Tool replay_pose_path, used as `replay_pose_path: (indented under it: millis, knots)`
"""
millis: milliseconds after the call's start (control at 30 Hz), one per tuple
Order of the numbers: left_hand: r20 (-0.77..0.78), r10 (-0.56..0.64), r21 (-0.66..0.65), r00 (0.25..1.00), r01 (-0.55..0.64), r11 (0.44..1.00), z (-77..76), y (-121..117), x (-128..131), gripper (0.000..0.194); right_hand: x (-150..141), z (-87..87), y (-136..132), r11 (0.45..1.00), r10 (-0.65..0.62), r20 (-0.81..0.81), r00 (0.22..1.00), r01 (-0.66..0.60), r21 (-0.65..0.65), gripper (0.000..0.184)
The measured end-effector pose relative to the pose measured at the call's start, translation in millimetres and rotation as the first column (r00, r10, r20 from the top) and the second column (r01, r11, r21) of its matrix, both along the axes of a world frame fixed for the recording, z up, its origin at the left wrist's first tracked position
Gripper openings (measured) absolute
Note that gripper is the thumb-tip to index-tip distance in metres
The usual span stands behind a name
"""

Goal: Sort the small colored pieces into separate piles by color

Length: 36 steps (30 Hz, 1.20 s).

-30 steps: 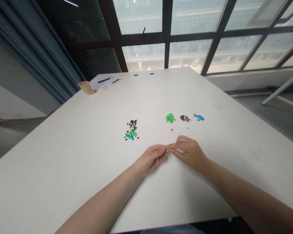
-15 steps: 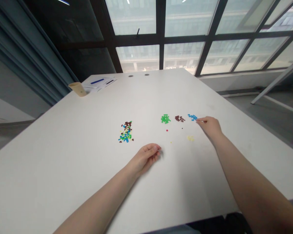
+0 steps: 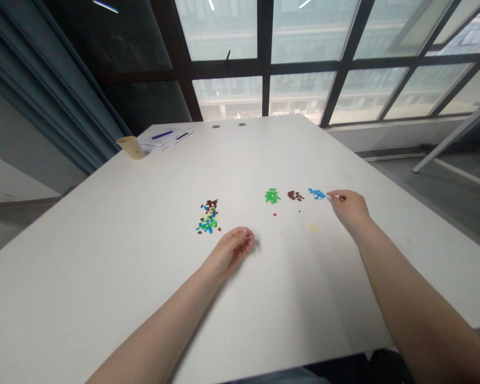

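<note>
Right hand [image 3: 350, 208] pinched just beside the blue bricks [image 3: 317, 193], cannot tell if holding one; brown bricks [image 3: 295, 196] and green bricks [image 3: 272, 196] lie farther left. Left hand [image 3: 230, 250] loosely curled, nothing visible in it, just right of the mixed brick pile [image 3: 208, 217] on the white bench [image 3: 288, 298].

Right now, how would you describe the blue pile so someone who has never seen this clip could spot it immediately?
On the white table, a mixed heap of coloured pieces lies left of a short row of three single-colour piles. The small blue pieces form the row's right end, past the green pile and dark brown pile, and are the pile closest to the right hand.
</note>
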<state>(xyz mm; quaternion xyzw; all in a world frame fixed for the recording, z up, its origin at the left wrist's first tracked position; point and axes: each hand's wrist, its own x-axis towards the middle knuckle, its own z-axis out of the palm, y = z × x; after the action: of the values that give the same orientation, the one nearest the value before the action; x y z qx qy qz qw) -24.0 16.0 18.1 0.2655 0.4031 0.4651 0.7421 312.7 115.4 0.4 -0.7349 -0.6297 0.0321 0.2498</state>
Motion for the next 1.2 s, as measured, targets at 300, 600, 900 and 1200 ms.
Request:
replay_pose_path:
  millis: [300,600,900,1200]
  knots:
    - [-0.137,0.178,0.089,0.974,-0.167,0.982,0.3,15.1,-18.4,0.022,-6.7,-5.7,1.8,0.988,0.068,0.102,0.992,-0.053,-0.144,0.038]
    - [-0.160,0.106,0.089,0.981,-0.093,0.992,1.9,10.9,-12.6,0.022,-12.8,-8.6,7.5,0.991,0.075,0.124,0.989,-0.060,-0.119,0.037]
    - [-0.155,0.094,0.095,0.983,-0.080,0.992,0.4,10.2,-13.2,0.021,-11.8,-6.1,6.2,0.988,0.103,0.161,0.981,-0.082,-0.130,0.029]
    - [-0.160,0.079,0.113,0.984,-0.061,0.992,-1.8,10.2,-12.2,0.020,-13.1,-9.5,9.8,0.988,0.082,0.161,0.983,-0.058,-0.144,0.025]
